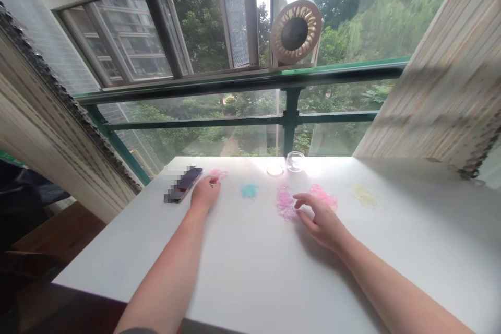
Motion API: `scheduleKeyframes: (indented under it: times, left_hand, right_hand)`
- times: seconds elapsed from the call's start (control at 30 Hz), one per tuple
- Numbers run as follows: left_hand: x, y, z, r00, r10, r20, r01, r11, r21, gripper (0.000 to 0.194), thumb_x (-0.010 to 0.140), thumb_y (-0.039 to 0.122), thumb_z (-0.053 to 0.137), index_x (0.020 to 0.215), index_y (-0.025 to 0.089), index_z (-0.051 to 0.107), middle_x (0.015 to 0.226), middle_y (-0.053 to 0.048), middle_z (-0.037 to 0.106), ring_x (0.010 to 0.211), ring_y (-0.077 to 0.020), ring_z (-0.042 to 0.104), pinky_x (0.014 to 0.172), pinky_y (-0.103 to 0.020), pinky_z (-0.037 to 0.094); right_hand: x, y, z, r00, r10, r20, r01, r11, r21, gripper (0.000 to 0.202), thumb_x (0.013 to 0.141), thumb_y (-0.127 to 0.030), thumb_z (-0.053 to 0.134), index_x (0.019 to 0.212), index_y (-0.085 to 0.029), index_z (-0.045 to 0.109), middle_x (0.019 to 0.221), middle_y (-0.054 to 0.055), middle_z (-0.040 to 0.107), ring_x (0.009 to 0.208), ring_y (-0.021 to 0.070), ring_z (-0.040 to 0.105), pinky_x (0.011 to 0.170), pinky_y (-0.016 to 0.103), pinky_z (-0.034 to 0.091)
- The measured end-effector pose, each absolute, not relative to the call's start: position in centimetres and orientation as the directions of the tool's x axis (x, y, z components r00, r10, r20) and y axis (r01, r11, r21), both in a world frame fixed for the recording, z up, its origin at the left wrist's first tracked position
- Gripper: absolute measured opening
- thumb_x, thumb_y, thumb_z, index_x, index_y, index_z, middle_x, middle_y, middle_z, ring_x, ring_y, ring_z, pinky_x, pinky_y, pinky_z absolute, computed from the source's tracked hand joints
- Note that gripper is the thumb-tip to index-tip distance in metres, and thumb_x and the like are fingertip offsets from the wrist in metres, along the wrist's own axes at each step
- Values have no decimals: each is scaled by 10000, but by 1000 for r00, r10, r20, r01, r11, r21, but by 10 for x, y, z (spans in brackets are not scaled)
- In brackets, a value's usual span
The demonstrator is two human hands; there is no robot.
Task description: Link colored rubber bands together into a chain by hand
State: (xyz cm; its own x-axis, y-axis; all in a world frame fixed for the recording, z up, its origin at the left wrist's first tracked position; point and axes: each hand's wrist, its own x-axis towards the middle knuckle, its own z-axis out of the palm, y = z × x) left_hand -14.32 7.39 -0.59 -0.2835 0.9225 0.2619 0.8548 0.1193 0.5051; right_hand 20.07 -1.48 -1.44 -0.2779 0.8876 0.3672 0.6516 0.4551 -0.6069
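Loose piles of tiny coloured pieces, which look like small rubber bands, lie on the white table. My left hand (pixel 206 192) is at the light pink pile (pixel 217 173), its fingers curled together; whether anything is between them is too small to see. Over the right edge of the purple pile (pixel 285 203) hovers my right hand (pixel 319 219), thumb and index finger apart, nothing visible between them. Behind it is a brighter pink pile (pixel 323 197). A turquoise pile (pixel 249 191) lies between my hands, and a pale yellow pile (pixel 364 194) is farther right.
A phone (pixel 190 180) lies left of my left hand. Near the table's (pixel 242 271) back edge are a clear round container (pixel 295 162) and a clear round lid (pixel 275 169). A round fan (pixel 296 31) stands at the window, behind a green railing (pixel 242 83). Curtains hang at both sides.
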Motion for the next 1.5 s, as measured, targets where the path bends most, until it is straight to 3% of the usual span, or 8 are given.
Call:
scheduleKeyframes:
  times: [0.23, 0.47, 0.8, 1.03, 1.13, 1.27, 1.37, 1.5]
  left_hand:
    - [-118, 97, -12, -256, 931, 260, 903, 135, 408, 249, 719, 390, 583, 831, 200, 699, 889, -58, 712, 832, -211, 633, 708, -269, 458]
    - [-117, 100, -7, -244, 932, 269, 930, 147, 336, 266, 754, 358, 507, 792, 219, 732, 850, -94, 721, 828, -262, 641, 663, -301, 453]
    - [-110, 99, -7, -218, 933, 285, 932, 112, 344, 263, 761, 372, 510, 747, 211, 716, 831, -85, 716, 810, -231, 636, 653, -275, 447]
    - [-110, 97, -4, -199, 927, 317, 927, 73, 367, 223, 781, 280, 495, 737, 167, 682, 859, -130, 683, 870, -253, 618, 717, -307, 454]
    - [-100, 89, 3, -141, 928, 344, 916, -9, 401, 231, 819, 277, 457, 772, 152, 645, 912, -128, 664, 901, -235, 600, 758, -307, 450]
    - [-56, 63, 13, 45, 933, 356, 851, -222, 476, 265, 875, 347, 398, 832, 180, 599, 850, -43, 657, 789, -152, 595, 723, -244, 456]
    - [-15, 33, 17, 231, 909, 348, 639, -411, 650, 289, 887, 390, 384, 821, 178, 568, 777, -30, 639, 697, -147, 574, 641, -254, 448]
    - [12, 0, 15, 423, 830, 365, 490, -548, 678, 234, 880, 345, 418, 789, 182, 557, 743, -28, 608, 678, -142, 543, 648, -263, 432]
  right_hand:
    - [200, -15, -13, -285, 878, 385, 631, 474, -614, 298, 847, -248, 443, 1143, -223, 477, 970, 52, 631, 915, 195, 597, 836, 374, 470]
    - [199, -16, -12, -284, 869, 406, 618, 490, -615, 300, 840, -238, 450, 1138, -226, 485, 964, 57, 635, 888, 199, 609, 804, 370, 485]
    - [199, -17, -12, -309, 857, 412, 597, 512, -618, 298, 836, -227, 457, 1132, -228, 489, 939, 46, 645, 891, 196, 620, 814, 361, 488]
    - [199, -17, -13, -330, 852, 408, 583, 523, -622, 298, 837, -222, 459, 1133, -223, 484, 947, 53, 640, 890, 199, 616, 816, 371, 489]
    - [197, -19, -11, -331, 844, 422, 569, 535, -624, 299, 836, -215, 460, 1134, -221, 486, 946, 63, 640, 877, 202, 614, 809, 375, 490]
    - [194, -22, -8, -307, 841, 445, 543, 539, -644, 299, 824, -201, 475, 1121, -217, 505, 919, 61, 643, 868, 198, 615, 814, 374, 489]
    - [193, -20, -6, -250, 843, 477, 498, 534, -684, 297, 802, -194, 508, 1098, -212, 522, 876, 54, 642, 836, 189, 621, 790, 356, 501]
    - [194, -17, -6, -200, 842, 501, 400, 537, -743, 316, 791, -194, 546, 1106, -210, 526, 802, 32, 627, 756, 162, 615, 757, 335, 519]
